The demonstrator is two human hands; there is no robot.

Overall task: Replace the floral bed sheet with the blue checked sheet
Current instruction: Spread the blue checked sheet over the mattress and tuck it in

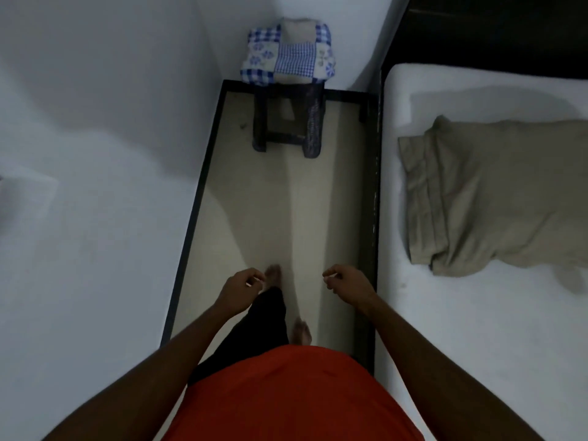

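Narrow floor (280, 192) strip between white wall and bed. Folded blue checked sheet (288, 52) sits on a dark stool (288, 119) at the far end, well apart from both hands. Left hand (243, 286) and right hand (345, 283) hang low over the floor, fingers curled in loosely, holding nothing. Bare white mattress (477, 313) on the right carries 1 beige pillow (496, 198). Person stands barefoot, orange shirt, dark trousers.
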